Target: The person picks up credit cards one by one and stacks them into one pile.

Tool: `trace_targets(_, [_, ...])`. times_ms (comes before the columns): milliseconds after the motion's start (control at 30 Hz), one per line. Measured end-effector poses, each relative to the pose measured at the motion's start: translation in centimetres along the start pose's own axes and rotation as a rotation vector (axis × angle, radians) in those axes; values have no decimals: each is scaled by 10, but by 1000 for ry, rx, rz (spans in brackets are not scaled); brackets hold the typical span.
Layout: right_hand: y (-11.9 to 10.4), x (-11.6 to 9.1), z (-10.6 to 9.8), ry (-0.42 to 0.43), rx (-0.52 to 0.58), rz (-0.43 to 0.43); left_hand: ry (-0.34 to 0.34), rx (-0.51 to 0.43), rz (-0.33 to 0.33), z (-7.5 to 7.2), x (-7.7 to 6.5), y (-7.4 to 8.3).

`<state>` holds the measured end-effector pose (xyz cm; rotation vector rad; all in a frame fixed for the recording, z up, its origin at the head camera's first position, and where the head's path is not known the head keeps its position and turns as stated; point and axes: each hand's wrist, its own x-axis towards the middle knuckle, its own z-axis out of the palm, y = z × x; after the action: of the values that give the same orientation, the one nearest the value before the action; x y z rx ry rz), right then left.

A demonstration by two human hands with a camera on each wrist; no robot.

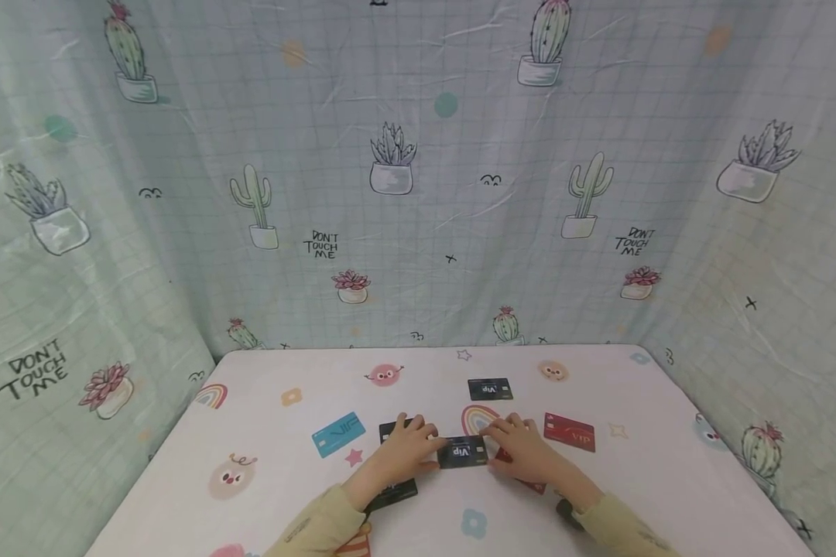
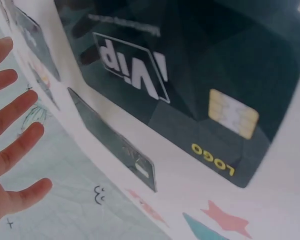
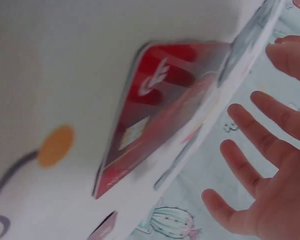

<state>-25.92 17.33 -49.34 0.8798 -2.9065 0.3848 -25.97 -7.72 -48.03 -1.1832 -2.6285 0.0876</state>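
A black VIP card (image 1: 462, 455) lies between the two hands. My left hand (image 1: 397, 452) is at its left short edge, with forefinger and thumb close to the corners. At the opposite edge my right hand (image 1: 525, 449) has its fingertips close to the corners. Both wrist views show the left fingers (image 2: 20, 110) and right fingers (image 3: 240, 155) spread and fairly straight. Another black VIP card (image 2: 180, 75) lies beneath the left wrist, with a second black card (image 2: 112, 137) beyond it. Beneath the right hand is a red card (image 3: 155, 100), partly hidden in the head view.
A blue card (image 1: 339, 435) lies to the left. Farther back is one more black VIP card (image 1: 491, 389); a red VIP card (image 1: 570, 432) lies to the right. The white table (image 1: 251, 433) has printed cartoon figures, and a patterned curtain (image 1: 446, 232) surrounds its far sides.
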Motion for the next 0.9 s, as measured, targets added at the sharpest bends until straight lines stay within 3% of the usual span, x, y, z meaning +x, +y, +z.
trace_targets(300, [-14,-12,-12,37,-2,43,61,-17,-2,-9,-23,6])
trace_targets(500, [-25,-17,-22,67,-10,53,49,-53,-34,-17,-43,11])
trace_targets(733, [-43,-23,-27,34,2,26,90,-30,-47,-28,-69,14])
trace_targets(900, [-61,-17,-28,29,1,0,65,-39,-114,-30,-91,7])
